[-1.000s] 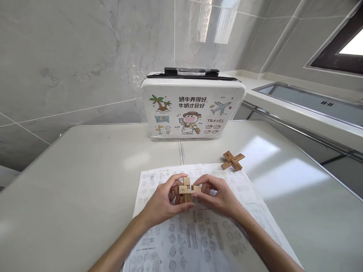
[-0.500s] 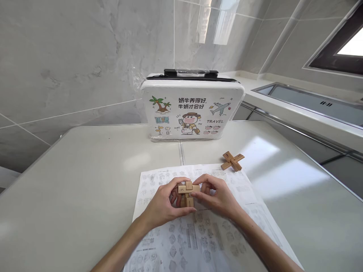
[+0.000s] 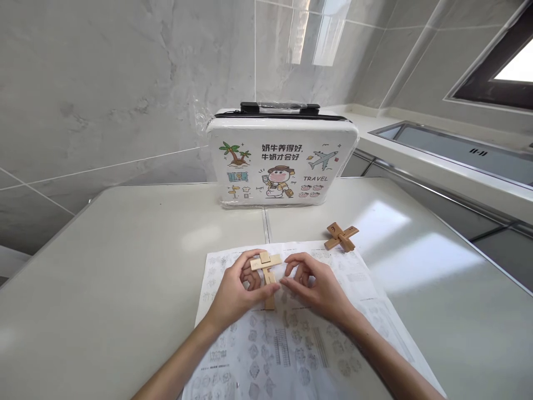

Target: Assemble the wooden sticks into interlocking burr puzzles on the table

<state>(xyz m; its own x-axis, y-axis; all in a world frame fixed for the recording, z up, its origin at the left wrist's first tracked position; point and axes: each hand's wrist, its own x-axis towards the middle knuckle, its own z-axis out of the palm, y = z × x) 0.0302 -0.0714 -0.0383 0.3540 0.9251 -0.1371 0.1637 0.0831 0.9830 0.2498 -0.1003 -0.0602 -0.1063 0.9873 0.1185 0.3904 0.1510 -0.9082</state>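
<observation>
A light wooden burr puzzle, made of notched sticks, is gripped between the thumb and fingers of my left hand. One stick lies crosswise at the top, and a longer part points down toward me. Just to the right, my right hand has its thumb and fingers curved apart with nothing visible between them. Its thumb tip is close to my left thumb. Under both hands lies a printed sheet of paper covered in puzzle diagrams.
Crossed darker wooden sticks with marks on them rest at the sheet's upper right edge. A white case in clear plastic stands at the back of the white table, near the tiled wall. A counter with a sink is on the right.
My left hand has shifted slightly left and up and turned the wooden puzzle, showing its longer lower part. My right hand has come off it, fingers parting.
</observation>
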